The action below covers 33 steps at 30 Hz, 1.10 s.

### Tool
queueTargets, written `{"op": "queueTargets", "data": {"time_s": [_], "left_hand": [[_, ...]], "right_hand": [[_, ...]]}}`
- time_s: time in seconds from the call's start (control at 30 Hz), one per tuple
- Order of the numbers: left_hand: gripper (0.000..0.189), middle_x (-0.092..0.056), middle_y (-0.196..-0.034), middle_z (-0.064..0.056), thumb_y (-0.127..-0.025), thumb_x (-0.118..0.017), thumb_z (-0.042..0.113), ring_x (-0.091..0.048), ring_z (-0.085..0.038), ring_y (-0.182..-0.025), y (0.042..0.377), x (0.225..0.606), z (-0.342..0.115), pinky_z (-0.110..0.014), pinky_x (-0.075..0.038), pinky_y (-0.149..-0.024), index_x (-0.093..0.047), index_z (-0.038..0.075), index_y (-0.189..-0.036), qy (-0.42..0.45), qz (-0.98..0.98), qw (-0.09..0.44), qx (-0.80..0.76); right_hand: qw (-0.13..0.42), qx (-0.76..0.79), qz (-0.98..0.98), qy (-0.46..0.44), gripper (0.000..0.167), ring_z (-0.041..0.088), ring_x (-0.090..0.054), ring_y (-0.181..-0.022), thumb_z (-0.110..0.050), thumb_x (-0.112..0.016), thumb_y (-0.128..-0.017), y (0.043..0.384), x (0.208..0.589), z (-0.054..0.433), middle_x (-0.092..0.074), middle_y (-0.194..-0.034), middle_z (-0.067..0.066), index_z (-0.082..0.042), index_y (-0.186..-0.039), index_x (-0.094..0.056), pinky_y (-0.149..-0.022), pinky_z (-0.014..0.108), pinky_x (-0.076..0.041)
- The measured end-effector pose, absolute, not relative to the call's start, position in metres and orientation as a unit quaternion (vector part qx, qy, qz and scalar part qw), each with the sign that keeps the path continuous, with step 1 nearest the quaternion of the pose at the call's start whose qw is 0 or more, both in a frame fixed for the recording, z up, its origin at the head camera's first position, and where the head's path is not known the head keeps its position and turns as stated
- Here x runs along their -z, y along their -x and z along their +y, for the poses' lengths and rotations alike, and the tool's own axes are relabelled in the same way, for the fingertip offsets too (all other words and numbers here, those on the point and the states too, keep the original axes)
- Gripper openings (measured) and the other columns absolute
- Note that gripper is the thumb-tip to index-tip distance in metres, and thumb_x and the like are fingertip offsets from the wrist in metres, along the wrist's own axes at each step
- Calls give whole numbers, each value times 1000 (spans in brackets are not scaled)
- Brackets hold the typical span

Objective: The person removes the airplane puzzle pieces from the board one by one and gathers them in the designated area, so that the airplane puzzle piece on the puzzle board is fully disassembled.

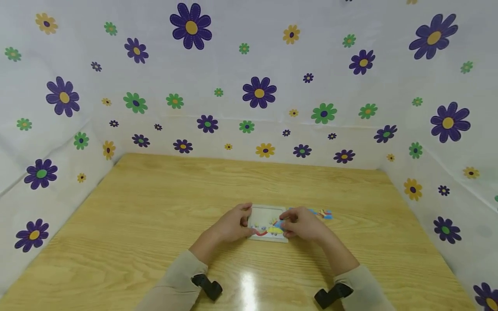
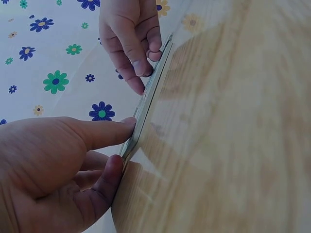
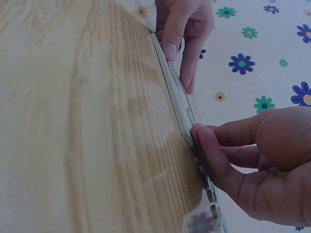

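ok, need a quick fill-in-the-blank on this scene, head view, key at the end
1. The left hand grips the puzzle tray at its ____ edge.
2. Loose pieces lie to the ____ of the tray.
3. The white backdrop is printed with ____.
4. The strap at the right sleeve is coloured ____.

Missing words: left; right; flowers; black.

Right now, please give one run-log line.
left hand: holds jigsaw tray; right hand: at tray's right edge; loose jigsaw pieces: right of tray

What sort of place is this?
Likely a screened-off tabletop recording booth: a wood-grain table with flower-print sheeting along three visible sides, and black straps on the sleeves, perhaps for the wrist cameras.
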<state>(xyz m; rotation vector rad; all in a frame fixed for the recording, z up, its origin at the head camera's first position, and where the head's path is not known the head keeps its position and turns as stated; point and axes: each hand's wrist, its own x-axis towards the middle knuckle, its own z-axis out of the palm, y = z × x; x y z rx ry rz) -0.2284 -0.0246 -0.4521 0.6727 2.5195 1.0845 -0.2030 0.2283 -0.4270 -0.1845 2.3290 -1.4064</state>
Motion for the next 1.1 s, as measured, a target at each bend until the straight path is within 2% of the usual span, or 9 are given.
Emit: {"op": "queueTargets", "data": {"time_s": [0.03, 0.2, 0.27, 0.33, 0.57, 0.9, 0.97, 1.1], "left_hand": [[72, -41, -152, -12, -92, -73, 20, -46, -14, -86, 228, 452, -25, -26, -38, -75, -38, -6, -150, -235, 882, 159, -378], [71, -43, -150, -12, -93, -73, 21, -47, -15, -86, 228, 452, -24, -28, -39, -77, -39, -6, -149, -239, 882, 153, -376], [71, -35, -158, -13, -93, -73, 20, -46, -15, -85, 229, 450, -24, -28, -39, -76, -39, -7, -149, -240, 880, 153, -380], [72, -34, -159, -13, -93, -73, 20, -46, -14, -85, 229, 448, -24, -27, -38, -74, -38, -7, -149, -240, 879, 154, -381], [73, -32, -161, -13, -92, -74, 20, -46, -15, -85, 228, 447, -25, -26, -38, -73, -38, -6, -150, -238, 881, 152, -380], [70, -30, -163, -14, -92, -74, 18, -47, -14, -86, 224, 448, -29, -24, -38, -73, -40, -8, -148, -239, 881, 151, -379], [64, -31, -162, -14, -92, -74, 18, -47, -15, -90, 224, 448, -29, -26, -38, -76, -47, -9, -143, -243, 882, 150, -376], [61, -34, -159, -14, -93, -73, 20, -47, -17, -94, 225, 449, -28, -30, -38, -81, -50, -7, -142, -250, 882, 151, -369]], "right_hand": [[205, 504, 837, 64, 29, 16, -69, -76, -3, -55, -100, 203, 428, 228, -61, -92, 15, 12, -126, -57, -69, 26, -59], [192, 516, 834, 42, 19, 18, -69, -78, -1, -55, -100, 205, 429, 227, -58, -98, 17, 7, -117, -55, -72, 30, -59], [187, 520, 832, 41, 17, 19, -69, -79, 0, -55, -100, 205, 428, 227, -59, -100, 18, 6, -115, -55, -73, 32, -60], [187, 524, 830, 44, 16, 19, -69, -78, 0, -55, -100, 206, 427, 228, -59, -102, 19, 7, -115, -54, -72, 32, -60], [185, 543, 819, 30, 18, 19, -71, -77, 0, -56, -100, 207, 426, 227, -60, -101, 19, 9, -115, -55, -71, 30, -60], [188, 553, 811, 30, 24, 18, -70, -84, 0, -58, -99, 209, 426, 236, -60, -107, 19, 9, -121, -59, -77, 30, -60], [187, 554, 811, 35, 24, 18, -69, -85, -1, -58, -99, 208, 426, 240, -60, -107, 19, 9, -121, -59, -78, 30, -60], [185, 550, 814, 35, 24, 17, -68, -87, -3, -60, -99, 204, 428, 251, -60, -108, 19, 8, -121, -59, -79, 30, -59]]}}
